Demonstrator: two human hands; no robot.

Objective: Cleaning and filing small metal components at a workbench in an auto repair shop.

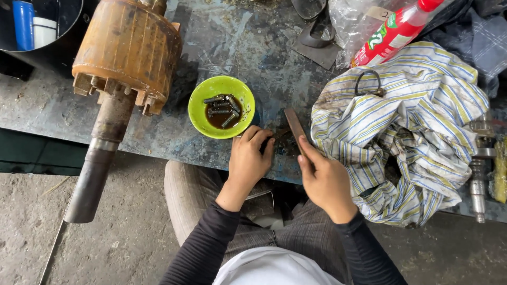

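Knees and dark sleeves fill the bottom of the view, and just above them both hands work at the near edge of the surface (222,31). Left hand (251,158) is curled with its fingertips pinched around something small and dark at the edge; what it is I cannot tell. Right hand (325,177) is clenched on a flat metal file (293,125), whose blade angles up toward 11 o'clock beside the left fingertips.

At 11 o'clock from the left hand sits a green bowl (222,107) holding several bolts (222,110) in dark oily liquid. By my reading, those bolts are soaking while one piece is being dressed at the edge; how many are finished cannot be judged.

A rusty rotor (127,50) with its shaft lies at 10 o'clock. At 3 o'clock a striped cloth (406,132) is heaped, with a red bottle (393,34) beyond it.
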